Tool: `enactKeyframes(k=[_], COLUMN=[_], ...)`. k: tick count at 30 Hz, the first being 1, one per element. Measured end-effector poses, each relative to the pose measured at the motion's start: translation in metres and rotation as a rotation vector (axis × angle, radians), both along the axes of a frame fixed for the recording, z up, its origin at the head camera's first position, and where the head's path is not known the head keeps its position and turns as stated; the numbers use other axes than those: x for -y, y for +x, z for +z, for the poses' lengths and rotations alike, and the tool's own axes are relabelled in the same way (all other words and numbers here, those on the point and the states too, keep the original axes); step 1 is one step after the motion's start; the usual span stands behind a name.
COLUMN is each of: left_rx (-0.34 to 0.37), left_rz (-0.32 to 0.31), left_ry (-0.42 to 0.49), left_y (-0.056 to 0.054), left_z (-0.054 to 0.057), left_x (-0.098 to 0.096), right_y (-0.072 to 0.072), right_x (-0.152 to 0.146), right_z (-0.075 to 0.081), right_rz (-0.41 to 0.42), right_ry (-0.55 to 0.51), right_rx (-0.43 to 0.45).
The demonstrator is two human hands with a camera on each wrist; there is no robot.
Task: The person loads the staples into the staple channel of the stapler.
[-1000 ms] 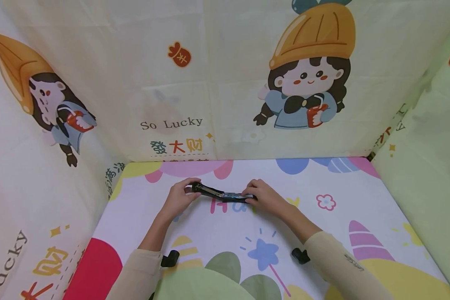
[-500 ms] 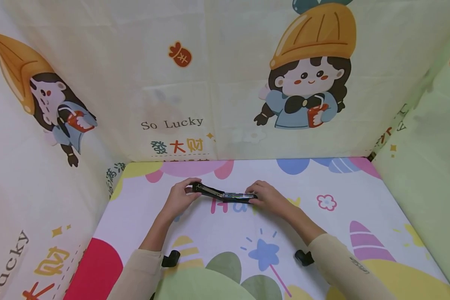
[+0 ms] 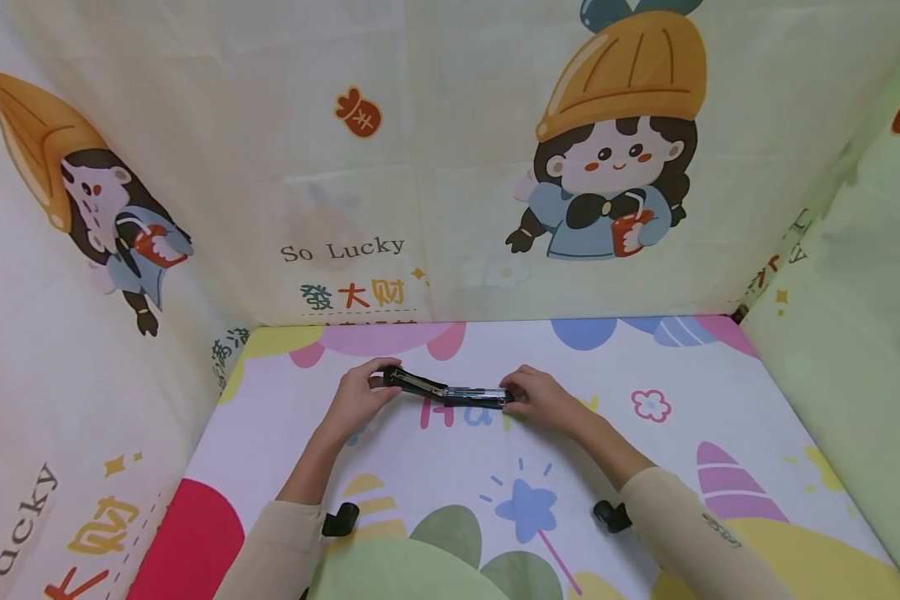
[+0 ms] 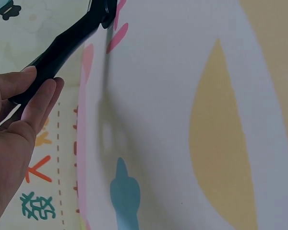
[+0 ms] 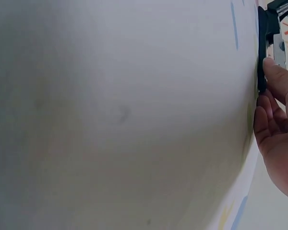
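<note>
A black stapler (image 3: pixel 423 386), swung wide apart at its hinge, stretches between my two hands in the head view. My left hand (image 3: pixel 358 396) pinches the far left end of its raised black arm. In the left wrist view the thumb and fingers of that hand (image 4: pixel 14 139) close round the tip of the stapler (image 4: pixel 62 50). At the opposite end my right hand (image 3: pixel 546 402) grips the lower half, which shows a silvery metal rail. The right wrist view has the thumb of the hand (image 5: pixel 281 139) against the black stapler (image 5: pixel 262 45), close over the tabletop.
A white tabletop (image 3: pixel 570 467) printed with colourful shapes lies under both hands. Cream printed cloth (image 3: pixel 465 167) stands behind it and at both sides. Black wrist mounts (image 3: pixel 341 518) sit near the beige sleeves (image 3: pixel 690 525).
My right hand has slid a little to the right along the stapler to its end, baring more of the metal rail. My left hand has kept its hold and hardly moved.
</note>
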State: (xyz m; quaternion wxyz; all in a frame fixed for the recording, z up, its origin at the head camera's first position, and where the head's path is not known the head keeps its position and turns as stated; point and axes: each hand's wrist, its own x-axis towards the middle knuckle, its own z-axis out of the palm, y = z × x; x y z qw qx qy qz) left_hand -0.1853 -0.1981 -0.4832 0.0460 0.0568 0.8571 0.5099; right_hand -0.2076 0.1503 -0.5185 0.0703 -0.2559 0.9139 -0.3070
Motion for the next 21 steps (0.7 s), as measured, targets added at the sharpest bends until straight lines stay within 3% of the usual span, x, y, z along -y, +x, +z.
enactKeyframes(k=[12, 21], left_rx=[-0.024, -0.044], left_rz=[0.001, -0.003], left_ry=[-0.009, 0.017], left_y=[0.002, 0.003], left_z=[0.004, 0.009], left_x=[-0.003, -0.015], right_y=[-0.003, -0.001], right_x=[0.002, 0.004], right_z=[-0.001, -0.002], right_rz=[-0.001, -0.028], right_ry=[0.03, 0.006], right_rx=[-0.011, 0.041])
